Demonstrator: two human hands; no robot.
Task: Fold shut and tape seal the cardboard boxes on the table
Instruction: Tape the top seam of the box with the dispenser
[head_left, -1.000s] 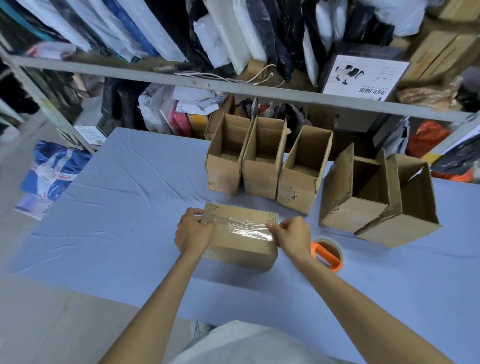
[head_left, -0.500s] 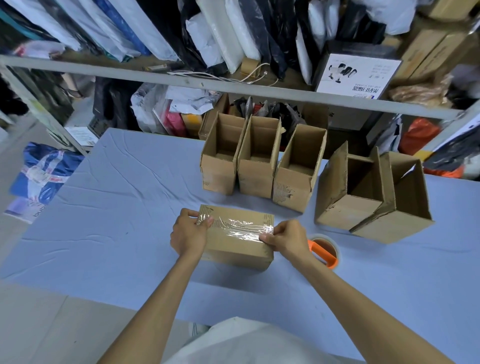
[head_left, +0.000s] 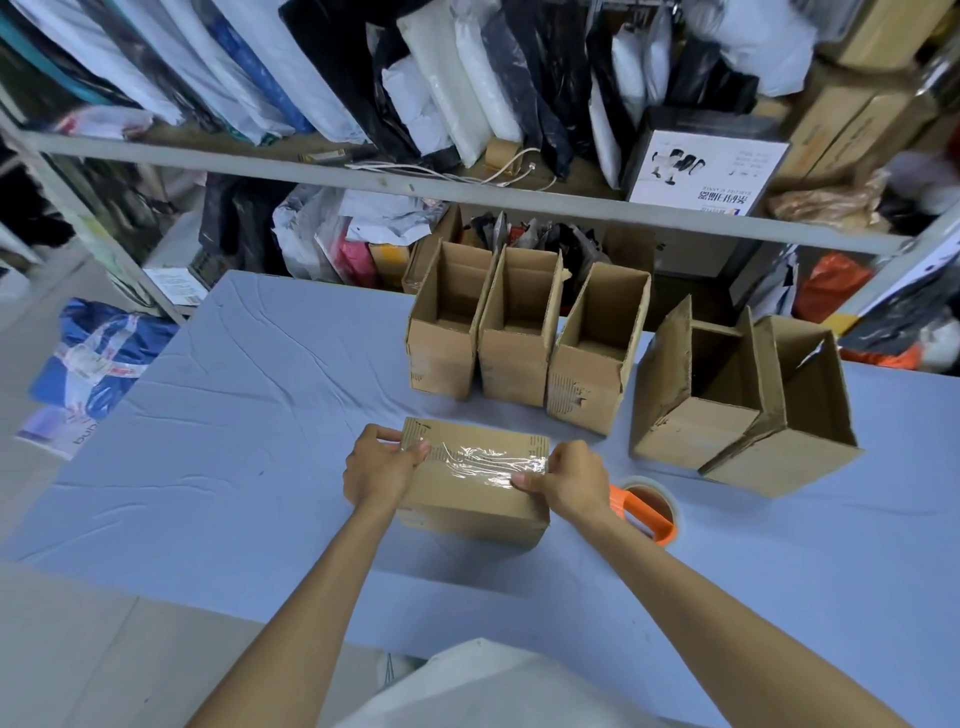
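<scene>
Your sealed box (head_left: 470, 488) sits on the blue-covered table (head_left: 234, 415) right in front of you, near the 6 o'clock edge. Its top flaps are folded flat, and a wrinkled strip of clear tape (head_left: 483, 460) runs across the top from the 9 o'clock end to the 3 o'clock end.

Your left hand (head_left: 382, 470) grips the box at its 9 o'clock end, with the thumb lying on top at the end of the tape and the fingers curled over the side. Your right hand (head_left: 569, 480) grips the 3 o'clock end the same way, its thumb pressing on the tape there.

Just beside your right wrist, at 3 o'clock from the box, the tape roll (head_left: 649, 506) lies flat on the table with an orange handle (head_left: 641, 512) across it.

At 12 o'clock from the sealed box, three open boxes stand side by side, touching: the left one (head_left: 441, 358), the middle one (head_left: 514, 364) and the right one (head_left: 592, 384). Their flaps stand up, and inside you see bare cardboard walls and floors.

At 2 o'clock, two more open boxes lean against each other, one nearer (head_left: 696, 415) and one further right (head_left: 795, 431). Both are tilted, and their insides are partly in shadow.

Beyond the table at 12 o'clock, a metal shelf (head_left: 467, 195) carries plastic bags and a white printed carton (head_left: 701, 171).
</scene>
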